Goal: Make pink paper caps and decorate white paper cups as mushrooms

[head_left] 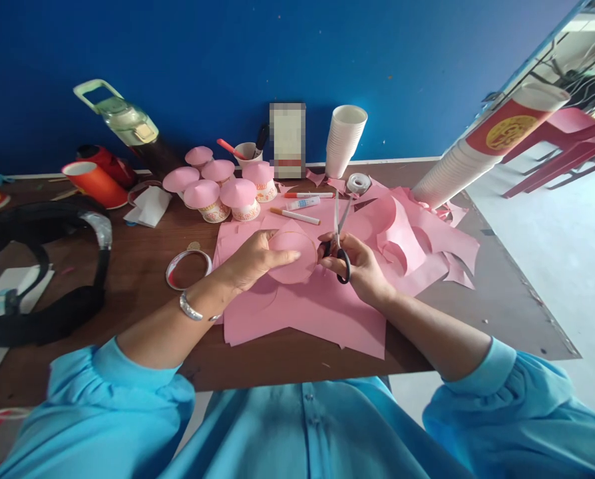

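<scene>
A round piece of pink paper with a drawn line along its edge is pinched in my left hand, thumb on top. Just right of the disc, my right hand holds black-handled scissors, their blades pointing up and away and slightly apart. The blades are not touching the disc. Beneath both hands lie pink paper sheets. Beyond them are a white marker, a red marker and a small glue tube.
Several paper cups with pink cone tops stand at the back left. Stacked white cups rise behind, another stack leans right. Pink scraps lie right. A tape roll, bottle and black headset-like band are left.
</scene>
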Available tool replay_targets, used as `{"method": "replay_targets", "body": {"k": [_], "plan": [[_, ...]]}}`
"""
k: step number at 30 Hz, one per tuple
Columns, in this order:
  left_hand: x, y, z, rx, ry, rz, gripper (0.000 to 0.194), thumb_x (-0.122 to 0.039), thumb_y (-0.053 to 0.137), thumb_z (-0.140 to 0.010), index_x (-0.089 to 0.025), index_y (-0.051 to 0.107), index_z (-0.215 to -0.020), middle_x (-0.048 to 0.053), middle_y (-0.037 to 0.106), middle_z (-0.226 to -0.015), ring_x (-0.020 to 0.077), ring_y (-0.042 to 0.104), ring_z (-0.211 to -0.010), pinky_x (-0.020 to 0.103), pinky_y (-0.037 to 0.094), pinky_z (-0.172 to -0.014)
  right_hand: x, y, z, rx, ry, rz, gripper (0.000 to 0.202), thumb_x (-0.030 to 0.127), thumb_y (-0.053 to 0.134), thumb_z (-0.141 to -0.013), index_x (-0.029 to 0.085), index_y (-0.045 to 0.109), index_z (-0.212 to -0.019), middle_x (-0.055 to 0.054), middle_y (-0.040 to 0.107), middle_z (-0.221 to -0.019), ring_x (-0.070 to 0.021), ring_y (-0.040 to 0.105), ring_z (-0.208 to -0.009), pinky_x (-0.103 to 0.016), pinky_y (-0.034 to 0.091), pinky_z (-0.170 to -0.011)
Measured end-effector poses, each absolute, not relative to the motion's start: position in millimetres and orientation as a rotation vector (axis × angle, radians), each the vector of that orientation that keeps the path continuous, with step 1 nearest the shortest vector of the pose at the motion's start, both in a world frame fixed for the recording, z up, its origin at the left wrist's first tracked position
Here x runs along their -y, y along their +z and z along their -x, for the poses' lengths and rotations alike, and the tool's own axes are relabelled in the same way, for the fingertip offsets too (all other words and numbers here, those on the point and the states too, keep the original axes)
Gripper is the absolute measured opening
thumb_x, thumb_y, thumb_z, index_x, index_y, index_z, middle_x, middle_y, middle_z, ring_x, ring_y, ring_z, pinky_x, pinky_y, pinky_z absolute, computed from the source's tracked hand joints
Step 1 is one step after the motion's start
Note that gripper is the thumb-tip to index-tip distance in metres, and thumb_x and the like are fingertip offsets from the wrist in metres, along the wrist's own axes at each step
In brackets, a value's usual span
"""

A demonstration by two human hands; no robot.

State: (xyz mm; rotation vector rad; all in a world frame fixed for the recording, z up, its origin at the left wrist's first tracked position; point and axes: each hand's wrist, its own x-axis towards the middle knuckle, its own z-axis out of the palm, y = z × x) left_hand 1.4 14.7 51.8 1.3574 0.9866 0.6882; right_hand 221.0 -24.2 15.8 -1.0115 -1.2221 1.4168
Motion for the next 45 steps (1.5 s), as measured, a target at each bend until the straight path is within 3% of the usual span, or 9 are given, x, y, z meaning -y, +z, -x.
{"method": "replay_targets", "body": {"k": [5,13,19,24,28,33,40,45], "plan": [[-10,50,-6,-1.02,0.625,-1.446,0.032,-0.04,0.081,-0.078,-0.018,0.08,-0.102,0.007,0.081,-0.103,0.0284,0.071,-0.101,0.038,0.055,-0.09,25,15,-215,1.168,1.472,0.968,0.049,0.044,0.092,-0.066,0.022,0.063,-0.099,0.004,0.059,-0.079,-0.0102,0.053,-0.068,-0.027,0.046,-0.065],[0,44,-16,-0.907,0.758,-1.16,0.049,-0.043,0.085,-0.076,-0.019,0.077,-0.118,0.009,0.079,-0.118,0.031,0.072,-0.112,0.038,0.059,-0.092,22,18,-215,1.025,1.402,0.97,0.049,0.05,0.088,-0.067,0.022,0.06,-0.096,0.006,0.056,-0.075,-0.0101,0.053,-0.065,-0.027,0.045,-0.062],[3,43,-19,-1.161,0.874,-1.244,0.031,-0.049,0.079,-0.079,-0.019,0.079,-0.087,0.005,0.078,-0.088,0.0308,0.073,-0.094,0.042,0.062,-0.079,24,14,-214,1.086,1.462,0.954,0.052,0.049,0.09,-0.067,0.022,0.06,-0.1,0.004,0.06,-0.079,-0.0114,0.058,-0.068,-0.027,0.045,-0.063],[-6,48,-10,-1.293,0.991,-1.319,0.023,-0.043,0.079,-0.076,-0.021,0.074,-0.082,0.003,0.073,-0.081,0.0309,0.07,-0.1,0.043,0.059,-0.088,27,11,-217,1.232,1.441,1.026,0.056,0.057,0.086,-0.073,0.02,0.064,-0.109,0.0,0.064,-0.086,-0.0128,0.058,-0.073,-0.026,0.045,-0.065],[-8,52,-9,-1.296,1.012,-1.333,0.03,-0.045,0.077,-0.079,-0.02,0.064,-0.069,0.002,0.068,-0.075,0.0256,0.066,-0.088,0.042,0.057,-0.088,28,12,-222,1.449,1.249,1.158,0.05,0.063,0.08,-0.079,0.02,0.066,-0.103,-0.002,0.067,-0.088,-0.016,0.06,-0.079,-0.029,0.047,-0.074],[-5,59,-11,-1.262,1.045,-1.386,0.028,-0.042,0.078,-0.081,-0.019,0.067,-0.069,0.001,0.068,-0.075,0.0217,0.062,-0.08,0.039,0.056,-0.086,30,11,-223,1.635,1.114,1.262,0.053,0.069,0.072,-0.083,0.02,0.065,-0.104,-0.003,0.07,-0.086,-0.016,0.06,-0.072,-0.029,0.046,-0.068],[0,60,-19,-1.221,1.1,-1.294,0.027,-0.042,0.08,-0.078,-0.016,0.072,-0.075,0.001,0.069,-0.075,0.0166,0.059,-0.072,0.028,0.051,-0.066,32,6,-220,1.715,1.05,1.276,0.053,0.072,0.066,-0.087,0.021,0.063,-0.102,-0.003,0.071,-0.085,-0.0154,0.06,-0.069,-0.028,0.046,-0.066],[0,57,-20,-1.199,1.078,-1.28,0.028,-0.04,0.081,-0.078,-0.017,0.069,-0.069,-0.002,0.061,-0.061,0.012,0.051,-0.059,0.024,0.044,-0.056,32,5,-220,1.718,1.04,1.258,0.053,0.072,0.065,-0.088,0.021,0.063,-0.1,-0.003,0.07,-0.082,-0.0148,0.06,-0.068,-0.026,0.046,-0.065]]}}
